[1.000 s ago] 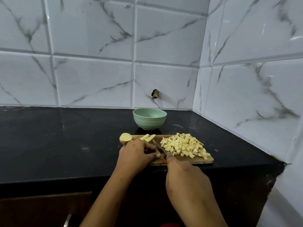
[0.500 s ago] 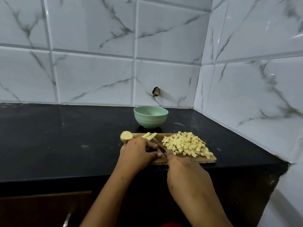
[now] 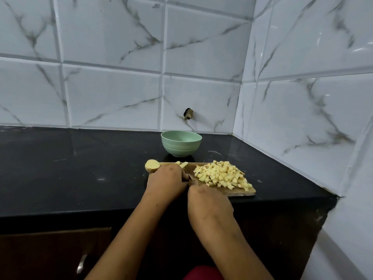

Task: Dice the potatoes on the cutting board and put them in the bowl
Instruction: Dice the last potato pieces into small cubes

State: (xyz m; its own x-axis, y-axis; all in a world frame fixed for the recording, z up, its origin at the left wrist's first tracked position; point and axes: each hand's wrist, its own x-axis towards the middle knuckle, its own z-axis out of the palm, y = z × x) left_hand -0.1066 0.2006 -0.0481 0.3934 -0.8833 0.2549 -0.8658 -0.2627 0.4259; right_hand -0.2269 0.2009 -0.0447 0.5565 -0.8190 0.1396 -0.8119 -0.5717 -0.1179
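Potato strips (image 3: 182, 164): on the far left part of the cutting board (image 3: 240, 191); only their far ends show past the left hand (image 3: 164, 183).
Left hand: lies over the strips, fingers bent down onto them and held close together, with the fingertips hidden.
Right hand (image 3: 207, 203): at the board's near edge, fingers curled under around the handle of the knife (image 3: 188, 176); the hand hides the handle completely.
Knife blade: only a short dark stretch shows between the two hands. Where its edge meets the strips cannot be made out.
Diced potato (image 3: 221, 175): a loose heap on the right half of the board.
Potato half (image 3: 151, 165): cut face up at the board's far left corner; whether it rests on the board or the table (image 3: 80, 168) is unclear.
Bowl (image 3: 181, 143): pale green, on the black table just behind the board; its bottom is out of sight.
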